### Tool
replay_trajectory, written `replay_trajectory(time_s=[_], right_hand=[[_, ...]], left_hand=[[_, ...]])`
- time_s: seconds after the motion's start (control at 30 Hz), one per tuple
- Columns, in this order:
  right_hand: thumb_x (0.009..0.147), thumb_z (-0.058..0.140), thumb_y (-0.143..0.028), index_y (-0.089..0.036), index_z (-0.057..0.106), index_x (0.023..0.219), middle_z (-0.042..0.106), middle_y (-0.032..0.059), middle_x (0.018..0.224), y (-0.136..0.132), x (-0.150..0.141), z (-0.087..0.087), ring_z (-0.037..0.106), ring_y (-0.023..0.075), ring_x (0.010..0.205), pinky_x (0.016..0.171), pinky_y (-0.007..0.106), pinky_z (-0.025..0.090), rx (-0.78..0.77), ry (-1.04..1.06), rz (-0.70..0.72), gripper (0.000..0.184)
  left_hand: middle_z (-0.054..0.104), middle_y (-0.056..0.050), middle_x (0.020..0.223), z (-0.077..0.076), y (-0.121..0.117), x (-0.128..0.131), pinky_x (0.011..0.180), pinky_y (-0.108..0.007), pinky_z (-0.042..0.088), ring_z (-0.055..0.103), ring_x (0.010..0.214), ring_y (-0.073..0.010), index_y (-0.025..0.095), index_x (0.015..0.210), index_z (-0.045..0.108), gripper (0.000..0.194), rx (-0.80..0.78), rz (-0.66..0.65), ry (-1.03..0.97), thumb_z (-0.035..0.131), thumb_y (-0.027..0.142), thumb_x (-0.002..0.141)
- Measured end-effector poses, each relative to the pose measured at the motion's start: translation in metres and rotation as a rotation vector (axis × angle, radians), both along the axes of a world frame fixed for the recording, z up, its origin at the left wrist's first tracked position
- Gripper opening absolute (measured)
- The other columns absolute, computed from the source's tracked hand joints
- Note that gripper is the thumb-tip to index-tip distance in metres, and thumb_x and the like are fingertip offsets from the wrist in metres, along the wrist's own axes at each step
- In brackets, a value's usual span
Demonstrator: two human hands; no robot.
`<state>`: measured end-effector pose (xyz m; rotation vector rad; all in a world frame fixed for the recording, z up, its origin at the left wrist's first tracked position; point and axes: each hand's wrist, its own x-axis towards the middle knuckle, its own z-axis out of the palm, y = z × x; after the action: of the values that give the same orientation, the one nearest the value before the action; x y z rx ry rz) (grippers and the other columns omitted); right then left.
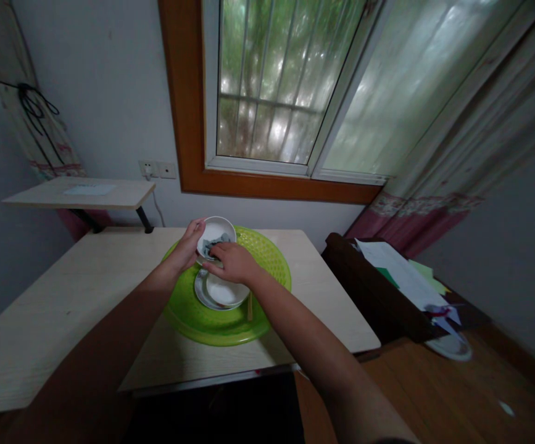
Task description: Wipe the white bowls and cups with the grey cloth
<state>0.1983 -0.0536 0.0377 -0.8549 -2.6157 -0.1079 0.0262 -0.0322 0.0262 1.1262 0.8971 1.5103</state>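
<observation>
The bench (54, 308) extends widely left of the green tray (234, 338), less on the right; its front edge runs just before the tray. Aboard sit stacked dishes (225, 293) and a yellowish stick (250, 308) pointing away. Above, the left hand's (190, 242) fingers grip a round bowl (216, 226), mouth tilted toward the person; the right hand's (236, 262) grasp grey cloth (221, 239) inside.

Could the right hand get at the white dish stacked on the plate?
Probably yes: the white dish lies close by the right hand, most of its top uncovered. That hand, though, is busy with a gray cloth in the bowl.
</observation>
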Motion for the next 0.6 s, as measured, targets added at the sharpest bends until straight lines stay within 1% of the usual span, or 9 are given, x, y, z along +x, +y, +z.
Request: replay_trajectory(time_s=[0.07,0.13,0.23,0.3,0.37,0.4,0.47,0.53,0.6], right_hand=[[0.098,0.047,-0.06,-0.015,0.066,0.103,0.071,0.013,0.104,-0.001,-0.001,0.001,0.065,0.0251,0.1,0.091,0.039,0.047,0.047,-0.022,-0.033,0.049],[0.096,0.052,-0.06,-0.015,0.065,0.105,0.07,0.0135,0.107,0.0,0.0,0.0,0.063,0.0266,0.104,0.094,0.04,0.047,0.074,-0.026,-0.044,0.048],[0.094,0.058,-0.055,-0.014,0.063,0.114,0.067,0.0152,0.123,0.003,0.001,-0.005,0.058,0.0286,0.12,0.101,0.042,0.045,0.076,-0.006,-0.006,0.045],[0.093,0.06,-0.053,-0.013,0.061,0.12,0.06,0.0174,0.137,0.006,0.002,-0.01,0.049,0.031,0.135,0.109,0.046,0.041,0.077,0.012,0.029,0.049],[0.091,0.062,-0.054,-0.01,0.06,0.123,0.051,0.0205,0.147,0.009,0.002,-0.015,0.037,0.034,0.146,0.116,0.05,0.035,0.087,0.024,0.039,0.054],[0.09,0.064,-0.053,-0.009,0.059,0.123,0.047,0.0223,0.151,0.009,0.002,-0.017,0.032,0.0353,0.148,0.118,0.051,0.033,0.092,0.025,0.036,0.055],[0.089,0.066,-0.051,-0.007,0.059,0.123,0.04,0.025,0.156,0.01,0.001,-0.02,0.028,0.0369,0.15,0.12,0.052,0.031,0.098,0.023,0.02,0.057],[0.089,0.066,-0.048,-0.006,0.057,0.128,0.035,0.0256,0.158,0.01,0.001,-0.022,0.028,0.0364,0.151,0.12,0.052,0.03,0.101,0.015,0.001,0.058],[0.091,0.064,-0.044,-0.007,0.051,0.138,0.035,0.0246,0.159,0.009,0.0,-0.022,0.031,0.0344,0.15,0.121,0.051,0.03,0.106,0.006,-0.023,0.062]], left_hand=[[0.066,-0.008,0.113,0.0,0.0,-0.001,0.072,-0.028,0.053,0.065,0.094,-0.0196,0.024,0.123,0.054,0.053,0.0,0.002,0.0,0.065,0.058,0.084],[0.066,-0.007,0.114,-0.002,0.002,-0.002,0.073,-0.028,0.053,0.065,0.094,-0.0187,0.024,0.123,0.054,0.052,0.005,0.0,-0.006,0.064,0.058,0.085],[0.064,-0.006,0.116,-0.004,0.005,-0.003,0.075,-0.026,0.053,0.063,0.093,-0.0165,0.025,0.122,0.055,0.048,0.013,0.013,-0.027,0.064,0.055,0.086],[0.064,-0.006,0.117,-0.005,0.006,-0.003,0.076,-0.025,0.052,0.063,0.094,-0.016,0.025,0.12,0.056,0.046,0.013,0.017,-0.038,0.065,0.054,0.086],[0.064,-0.006,0.118,-0.003,0.005,-0.001,0.078,-0.026,0.052,0.063,0.096,-0.0166,0.024,0.12,0.056,0.046,0.009,0.012,-0.037,0.065,0.053,0.085],[0.064,-0.007,0.119,-0.003,0.005,-0.001,0.079,-0.026,0.052,0.063,0.097,-0.0168,0.023,0.119,0.056,0.046,0.009,0.01,-0.034,0.065,0.052,0.085],[0.064,-0.007,0.121,-0.001,0.004,0.001,0.082,-0.027,0.052,0.063,0.098,-0.0169,0.023,0.118,0.056,0.045,0.012,0.012,-0.031,0.065,0.052,0.086],[0.064,-0.007,0.121,0.0,0.003,0.001,0.084,-0.027,0.052,0.063,0.099,-0.0168,0.023,0.118,0.056,0.044,0.018,0.021,-0.034,0.065,0.053,0.086],[0.064,-0.007,0.12,0.0,0.003,0.001,0.085,-0.027,0.052,0.063,0.1,-0.0171,0.023,0.118,0.056,0.045,0.018,0.031,-0.037,0.065,0.053,0.086]])
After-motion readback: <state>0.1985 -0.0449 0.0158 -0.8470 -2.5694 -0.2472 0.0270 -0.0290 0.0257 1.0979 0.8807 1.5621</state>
